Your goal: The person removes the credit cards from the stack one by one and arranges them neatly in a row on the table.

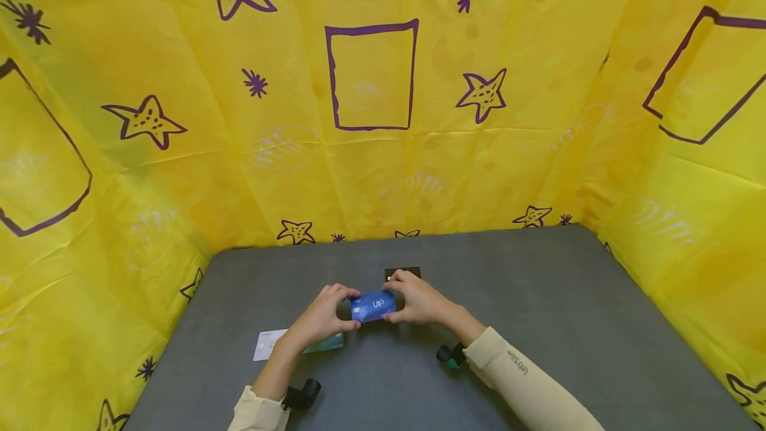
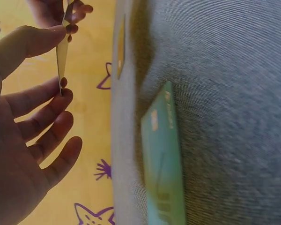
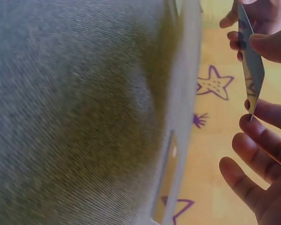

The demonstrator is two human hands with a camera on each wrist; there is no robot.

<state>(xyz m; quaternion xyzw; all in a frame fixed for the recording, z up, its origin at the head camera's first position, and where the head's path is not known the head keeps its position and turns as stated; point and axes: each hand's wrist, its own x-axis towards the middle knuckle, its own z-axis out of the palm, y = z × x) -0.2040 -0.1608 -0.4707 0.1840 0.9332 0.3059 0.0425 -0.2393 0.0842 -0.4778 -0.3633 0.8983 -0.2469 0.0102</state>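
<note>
Both hands hold a blue plastic card marked "VIP" between them, raised above the grey table. The left hand pinches its left end between thumb and fingertips. At the opposite end, the right hand grips it the same way. Seen nearly edge-on in the left wrist view, the card sits between the thumb and the index and middle fingertips. The right wrist view shows the card likewise, with the other fingers spread loosely below.
A green card lies on the table beneath the left hand, next to a white card. Behind the right hand lies a black card, partly covered by it. Yellow printed cloth walls in the grey table.
</note>
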